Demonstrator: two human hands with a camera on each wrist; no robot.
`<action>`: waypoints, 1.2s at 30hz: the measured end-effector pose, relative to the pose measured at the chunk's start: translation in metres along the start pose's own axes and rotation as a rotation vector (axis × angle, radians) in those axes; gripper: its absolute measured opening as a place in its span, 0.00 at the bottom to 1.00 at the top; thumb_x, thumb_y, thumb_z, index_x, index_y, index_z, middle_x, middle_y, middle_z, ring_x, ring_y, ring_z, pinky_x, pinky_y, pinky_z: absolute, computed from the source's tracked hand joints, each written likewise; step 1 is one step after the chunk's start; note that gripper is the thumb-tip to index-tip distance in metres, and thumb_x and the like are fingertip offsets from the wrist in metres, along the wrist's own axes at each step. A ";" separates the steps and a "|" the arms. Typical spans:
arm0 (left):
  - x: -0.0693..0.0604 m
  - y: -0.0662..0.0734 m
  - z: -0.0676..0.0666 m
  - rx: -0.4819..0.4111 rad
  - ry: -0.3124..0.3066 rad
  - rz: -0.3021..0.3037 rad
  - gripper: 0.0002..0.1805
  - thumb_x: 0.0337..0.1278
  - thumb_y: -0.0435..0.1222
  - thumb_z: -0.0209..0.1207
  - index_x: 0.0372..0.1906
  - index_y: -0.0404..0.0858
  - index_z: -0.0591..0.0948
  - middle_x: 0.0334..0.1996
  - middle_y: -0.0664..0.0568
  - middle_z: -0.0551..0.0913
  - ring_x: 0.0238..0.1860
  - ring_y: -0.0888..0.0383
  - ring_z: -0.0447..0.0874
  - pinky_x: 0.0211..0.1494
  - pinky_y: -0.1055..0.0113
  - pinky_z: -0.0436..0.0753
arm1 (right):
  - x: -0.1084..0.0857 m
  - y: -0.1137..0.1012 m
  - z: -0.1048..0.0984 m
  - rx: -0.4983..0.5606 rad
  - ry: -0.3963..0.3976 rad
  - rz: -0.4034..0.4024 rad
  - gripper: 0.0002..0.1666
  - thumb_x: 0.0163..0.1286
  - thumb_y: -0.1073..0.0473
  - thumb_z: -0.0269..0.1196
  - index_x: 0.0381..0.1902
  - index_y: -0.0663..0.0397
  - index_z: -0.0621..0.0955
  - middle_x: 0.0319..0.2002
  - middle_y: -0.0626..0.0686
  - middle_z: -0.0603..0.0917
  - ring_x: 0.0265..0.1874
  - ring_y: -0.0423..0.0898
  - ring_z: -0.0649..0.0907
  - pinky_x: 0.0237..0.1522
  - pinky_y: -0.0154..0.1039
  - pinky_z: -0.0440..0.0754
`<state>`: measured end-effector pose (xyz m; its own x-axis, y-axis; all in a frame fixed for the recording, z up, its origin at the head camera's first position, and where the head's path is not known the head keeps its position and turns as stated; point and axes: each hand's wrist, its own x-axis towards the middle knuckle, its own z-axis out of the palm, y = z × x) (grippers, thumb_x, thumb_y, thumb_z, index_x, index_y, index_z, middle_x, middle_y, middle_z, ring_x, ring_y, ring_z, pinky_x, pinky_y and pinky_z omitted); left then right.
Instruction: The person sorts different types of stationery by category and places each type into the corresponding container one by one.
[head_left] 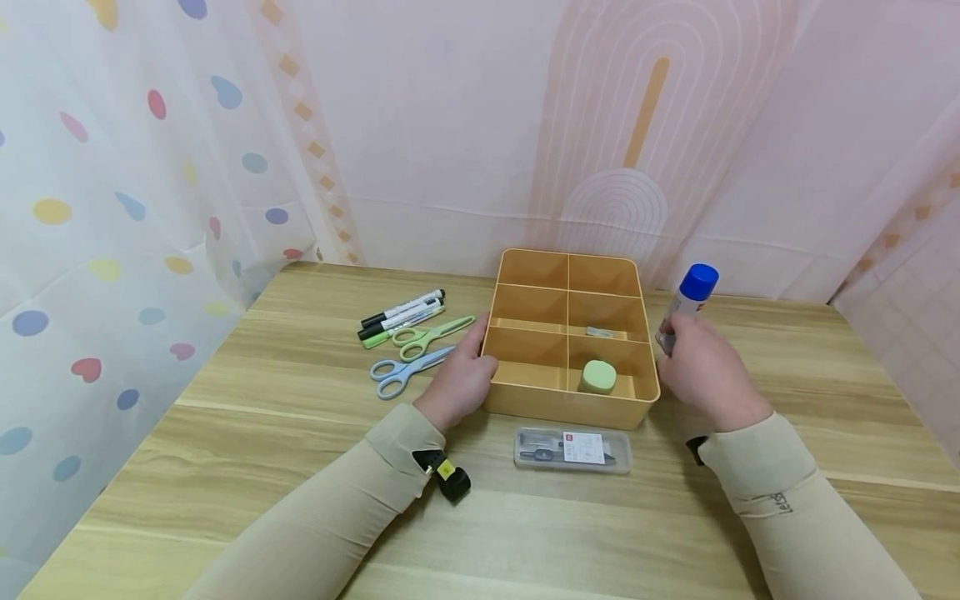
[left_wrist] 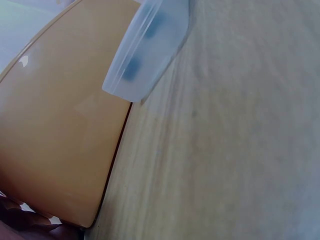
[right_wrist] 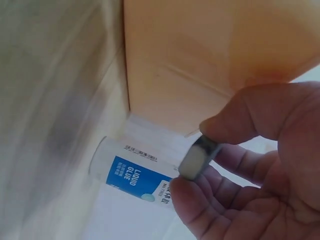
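Note:
A tan storage box with several compartments sits in the middle of the table. My left hand grips its left wall near the front corner, with the thumb at the rim. Beyond the box's right side, my right hand pinches a small metal pencil sharpener between thumb and fingertips. Behind that hand a white liquid glue bottle with a blue cap stands upright, apart from the box. Inside the box lie a small silver piece at middle right and a light green round-cornered item at front right.
A clear compass case lies just in front of the box. To the left are blue scissors, green scissors and several markers. Patterned curtains hang behind the table's far edge.

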<state>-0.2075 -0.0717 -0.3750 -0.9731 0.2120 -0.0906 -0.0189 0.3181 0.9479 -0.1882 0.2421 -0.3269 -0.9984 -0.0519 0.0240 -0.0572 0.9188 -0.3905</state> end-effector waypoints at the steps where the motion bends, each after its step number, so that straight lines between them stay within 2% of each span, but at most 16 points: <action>1: 0.000 0.000 0.000 0.001 -0.001 -0.003 0.44 0.67 0.30 0.42 0.87 0.53 0.48 0.86 0.54 0.52 0.84 0.48 0.53 0.84 0.41 0.56 | 0.000 -0.001 0.000 0.008 0.020 -0.006 0.20 0.68 0.66 0.61 0.56 0.70 0.76 0.51 0.71 0.80 0.48 0.65 0.81 0.50 0.64 0.82; 3: 0.000 0.000 0.000 0.001 0.000 -0.010 0.44 0.67 0.31 0.42 0.87 0.53 0.48 0.86 0.55 0.52 0.84 0.48 0.54 0.84 0.42 0.56 | 0.001 -0.002 -0.001 0.019 0.057 -0.017 0.20 0.67 0.66 0.61 0.55 0.70 0.76 0.50 0.70 0.80 0.47 0.64 0.81 0.50 0.64 0.82; 7: 0.001 -0.001 0.000 -0.005 0.000 0.001 0.44 0.67 0.30 0.42 0.87 0.53 0.49 0.86 0.55 0.53 0.84 0.48 0.54 0.84 0.42 0.56 | 0.002 -0.004 -0.003 0.034 0.124 -0.040 0.23 0.65 0.67 0.59 0.57 0.73 0.75 0.53 0.72 0.79 0.51 0.67 0.80 0.57 0.68 0.79; 13: 0.001 0.000 -0.001 -0.012 -0.003 0.005 0.44 0.67 0.30 0.42 0.87 0.54 0.49 0.86 0.55 0.53 0.84 0.49 0.54 0.84 0.42 0.57 | 0.002 -0.008 -0.004 0.043 0.182 -0.045 0.24 0.67 0.68 0.58 0.60 0.73 0.75 0.55 0.73 0.77 0.53 0.67 0.78 0.60 0.68 0.78; 21: 0.000 0.001 0.000 -0.018 -0.006 -0.004 0.44 0.67 0.31 0.42 0.87 0.53 0.48 0.86 0.55 0.52 0.84 0.48 0.53 0.84 0.42 0.57 | 0.007 -0.017 -0.001 0.059 0.192 -0.090 0.21 0.70 0.68 0.59 0.59 0.71 0.77 0.54 0.70 0.79 0.55 0.66 0.77 0.62 0.66 0.77; 29: 0.000 0.000 0.000 -0.013 -0.005 -0.004 0.44 0.67 0.30 0.42 0.87 0.53 0.49 0.86 0.55 0.53 0.84 0.48 0.54 0.84 0.42 0.57 | 0.011 -0.023 0.003 0.094 0.180 -0.111 0.22 0.71 0.69 0.58 0.62 0.71 0.76 0.59 0.70 0.78 0.59 0.66 0.76 0.66 0.67 0.76; 36: 0.001 -0.001 0.000 -0.006 -0.002 -0.012 0.44 0.67 0.31 0.42 0.87 0.54 0.49 0.86 0.56 0.53 0.84 0.49 0.54 0.84 0.42 0.57 | 0.012 -0.025 0.008 0.094 0.194 -0.173 0.18 0.72 0.70 0.59 0.58 0.70 0.77 0.60 0.69 0.79 0.60 0.66 0.76 0.67 0.67 0.76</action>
<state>-0.2086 -0.0722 -0.3760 -0.9724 0.2097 -0.1022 -0.0318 0.3148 0.9486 -0.1990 0.2155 -0.3238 -0.9552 -0.1211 0.2700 -0.2361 0.8620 -0.4486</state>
